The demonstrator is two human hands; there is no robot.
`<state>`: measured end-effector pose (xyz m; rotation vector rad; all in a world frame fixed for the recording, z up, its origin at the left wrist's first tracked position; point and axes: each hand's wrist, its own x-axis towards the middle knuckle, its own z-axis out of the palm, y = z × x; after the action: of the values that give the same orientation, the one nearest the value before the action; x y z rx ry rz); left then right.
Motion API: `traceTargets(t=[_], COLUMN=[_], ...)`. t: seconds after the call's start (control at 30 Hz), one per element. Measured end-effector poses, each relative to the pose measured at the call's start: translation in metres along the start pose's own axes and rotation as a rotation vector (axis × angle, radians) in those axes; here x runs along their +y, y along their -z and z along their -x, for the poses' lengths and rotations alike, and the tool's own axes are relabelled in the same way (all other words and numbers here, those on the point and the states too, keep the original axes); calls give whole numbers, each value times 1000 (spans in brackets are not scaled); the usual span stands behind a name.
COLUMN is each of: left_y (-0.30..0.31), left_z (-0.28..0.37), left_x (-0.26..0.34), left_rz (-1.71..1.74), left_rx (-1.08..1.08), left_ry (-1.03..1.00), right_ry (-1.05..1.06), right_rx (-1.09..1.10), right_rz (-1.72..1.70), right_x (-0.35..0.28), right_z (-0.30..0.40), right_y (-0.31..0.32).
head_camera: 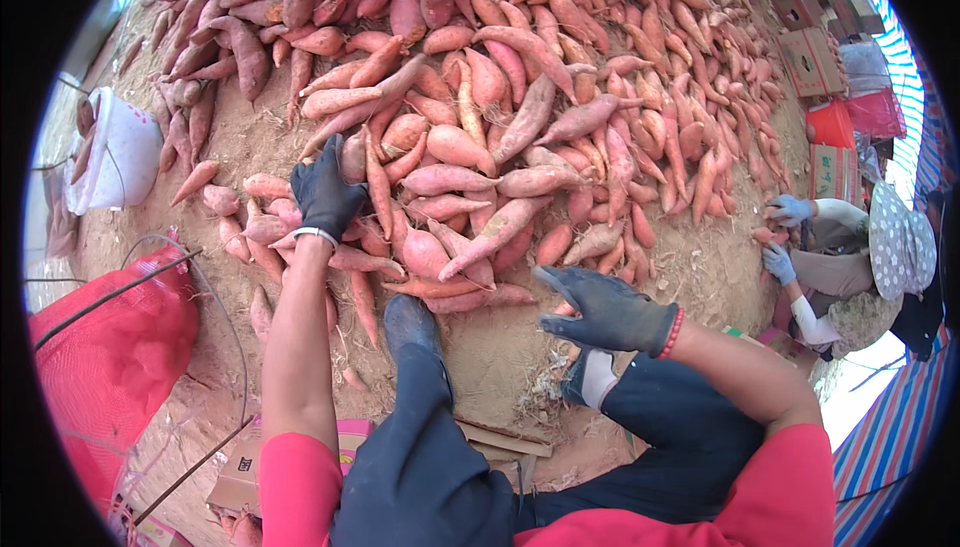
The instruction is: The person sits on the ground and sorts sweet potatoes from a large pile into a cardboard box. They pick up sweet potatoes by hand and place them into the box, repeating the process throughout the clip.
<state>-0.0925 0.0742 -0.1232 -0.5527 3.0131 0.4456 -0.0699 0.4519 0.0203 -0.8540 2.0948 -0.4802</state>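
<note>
My left hand (328, 193), in a dark glove, rests at the near left part of a large heap of sweet potatoes (457, 146). Its fingers lie against a brownish sweet potato (353, 160); whether they grip it is hidden. My right hand (604, 309), also gloved, is above the ground at the heap's near edge, with fingers and thumb apart. Through that gap a bit of orange-pink sweet potato (565, 309) shows, and it does not look gripped. Below the left hand, several smaller sweet potatoes (266, 229) lie loose on the soil.
A white bucket (124, 149) stands at left, above a filled red mesh bag (120, 329). My shoe (411, 326) touches the heap's near edge. On the right, a co-worker in a patterned hat (902, 241) handles sweet potatoes beside cardboard boxes (810, 63) and a red bucket (830, 124).
</note>
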Motion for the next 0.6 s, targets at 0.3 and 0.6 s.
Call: traceTargets(t=[0.3,0.6], left_y=[66,33], left_z=[55,97], left_x=[2,10], left_rz=[1898,2446], left_rx=[-160,-553], left_ry=[50,45], right_ry=[31,58], right_rx=[12,-31], right_rz=[-80,-80], right_x=[-19,-22], right_z=[-34,-42], right_y=[1,-6])
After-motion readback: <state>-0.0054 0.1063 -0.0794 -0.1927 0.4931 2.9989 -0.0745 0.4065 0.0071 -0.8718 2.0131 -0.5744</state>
